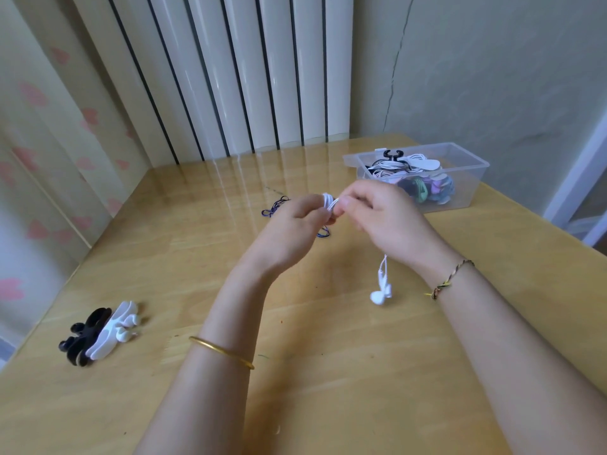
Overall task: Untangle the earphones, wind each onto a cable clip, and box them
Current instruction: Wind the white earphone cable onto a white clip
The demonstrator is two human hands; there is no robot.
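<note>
Across the whole lower view, a glossy wooden table [164,244], set into a corner. Behind it, a white column radiator [230,77]; to the right, a grey-green wall [476,77] with a long crack; to the left, a pale curtain [39,126] printed with pink flowers. From the near edge, two bare forearms reaching over the middle of the table. Above the tabletop, the left hand [292,224], fingers curled and clamped round a small coil of white earphones [329,201]; just beside it and touching the same coil, the right hand [377,215], thumb and forefinger pinched together on a strand. At the far right of the table, well apart from the hands, a clear plastic box [473,188], partly filled with wound earphones [407,164] on clips, white and black on top, coloured ones below. Near the left edge, a small heap of loose cable clips [98,333], white ones overlapping black. Just behind the left hand, flat on the wood, a dark earphone cable [276,206] in loose loops, partly hidden by the fingers. Under the right hand, two white earbuds [381,290] hanging on a short length of cable. On the left forearm, a thin gold bangle [223,351]; on the right wrist, a braided cord bracelet [450,279].
</note>
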